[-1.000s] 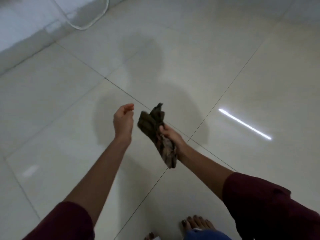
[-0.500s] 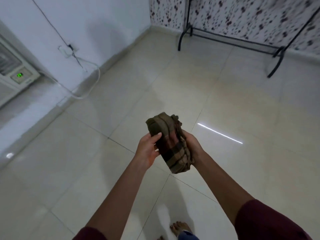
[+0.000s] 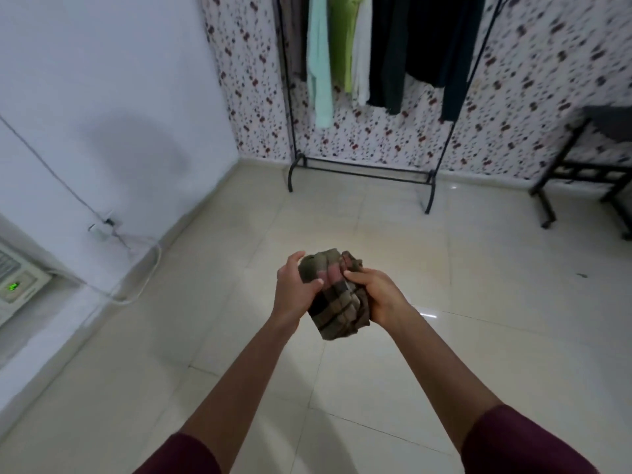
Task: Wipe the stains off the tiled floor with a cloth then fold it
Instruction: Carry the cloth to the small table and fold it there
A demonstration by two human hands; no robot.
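Observation:
A brown checked cloth (image 3: 337, 302) is bunched into a thick bundle in the air in front of me, well above the cream tiled floor (image 3: 444, 302). My left hand (image 3: 294, 289) grips its left side, thumb across the front and fingers behind. My right hand (image 3: 376, 295) grips the right side, with the thumb pressed on the top folds. Both arms reach forward in dark red sleeves. The back of the cloth is hidden by my fingers.
A black clothes rack (image 3: 362, 169) with hanging garments stands against the patterned far wall. A dark stand on wheels (image 3: 581, 172) is at the right. A white appliance (image 3: 17, 285) with a green display and a white cable (image 3: 136, 285) lie along the left wall.
My left hand came over and took hold of the cloth, which earlier hung from my right hand alone. The view has tilted up from the floor to the far wall.

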